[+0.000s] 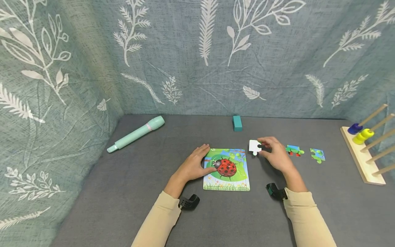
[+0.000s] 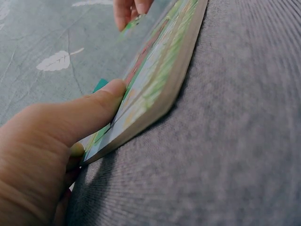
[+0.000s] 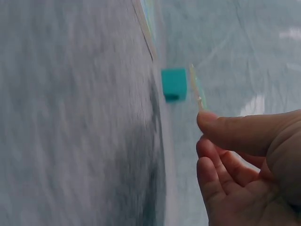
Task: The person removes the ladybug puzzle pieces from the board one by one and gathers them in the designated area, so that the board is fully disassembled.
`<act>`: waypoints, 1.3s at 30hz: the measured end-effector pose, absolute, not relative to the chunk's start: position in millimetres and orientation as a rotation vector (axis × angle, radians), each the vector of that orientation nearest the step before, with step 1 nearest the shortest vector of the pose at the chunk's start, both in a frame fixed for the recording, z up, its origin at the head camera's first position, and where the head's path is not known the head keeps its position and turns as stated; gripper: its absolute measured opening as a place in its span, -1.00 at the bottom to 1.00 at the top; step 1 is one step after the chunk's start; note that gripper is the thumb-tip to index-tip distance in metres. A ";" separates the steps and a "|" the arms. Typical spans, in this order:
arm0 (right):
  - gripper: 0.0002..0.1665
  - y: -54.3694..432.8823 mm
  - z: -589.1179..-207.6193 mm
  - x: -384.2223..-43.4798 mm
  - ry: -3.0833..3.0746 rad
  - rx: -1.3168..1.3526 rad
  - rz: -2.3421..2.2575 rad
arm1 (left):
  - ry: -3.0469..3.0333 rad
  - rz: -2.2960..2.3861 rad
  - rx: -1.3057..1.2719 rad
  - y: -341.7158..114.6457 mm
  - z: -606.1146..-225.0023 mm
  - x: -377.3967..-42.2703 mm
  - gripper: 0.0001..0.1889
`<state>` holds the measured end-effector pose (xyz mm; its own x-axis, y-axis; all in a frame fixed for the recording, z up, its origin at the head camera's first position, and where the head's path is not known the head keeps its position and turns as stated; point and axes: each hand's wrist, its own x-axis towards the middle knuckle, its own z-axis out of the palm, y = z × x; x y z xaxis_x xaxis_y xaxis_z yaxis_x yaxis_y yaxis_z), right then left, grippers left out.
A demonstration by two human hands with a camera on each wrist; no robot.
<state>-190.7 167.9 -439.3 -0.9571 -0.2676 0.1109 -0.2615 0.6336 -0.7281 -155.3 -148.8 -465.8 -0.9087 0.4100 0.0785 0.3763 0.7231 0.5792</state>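
Note:
A square ladybug puzzle board (image 1: 226,183) lies flat on the table. My left hand (image 1: 195,165) rests along its left side, fingers stretched toward the upper left corner. The left thumb (image 2: 101,106) lies straight across the printed face in the left wrist view. To the right of the board, my right hand (image 1: 274,154) pinches a puzzle piece (image 1: 254,145) between thumb and fingertips, its face looking white from above. The right wrist view has this puzzle piece (image 3: 195,87) edge-on, raised above the table. Two loose printed pieces, one with red (image 1: 294,150) and one with green (image 1: 318,155), lie beyond that hand.
A teal block (image 1: 237,123) sits near the back edge. Toward the back left lies a mint-coloured tube (image 1: 135,134). A wooden peg stand (image 1: 362,159) with blue and yellow beads is at the far right. Patterned cloth (image 1: 197,79) hangs behind the table.

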 end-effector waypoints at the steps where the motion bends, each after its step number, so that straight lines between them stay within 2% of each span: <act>1: -0.49 171.5 -439.9 -191.4 2.837 -0.454 -1.268 | 2.865 0.944 0.657 -149.0 -465.5 -155.4 -0.11; 15: -0.53 204.3 -448.2 -196.6 3.007 -0.369 -1.166 | 2.866 0.932 0.669 -149.4 -463.1 -157.9 -0.11; 26: -0.55 208.9 -451.7 -197.7 3.052 -0.368 -1.058 | 2.864 0.937 0.689 -150.4 -463.0 -158.5 -0.12; 39: -0.49 206.6 -452.0 -193.0 3.023 -0.285 -1.087 | 2.865 0.952 0.710 -149.7 -466.6 -154.2 -0.13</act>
<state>-193.0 206.6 -452.0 -0.9809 -0.1375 0.1377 -0.1937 0.7575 -0.6235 -154.2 -149.7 -466.6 -0.8946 0.4348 0.1033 0.4102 0.7071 0.5759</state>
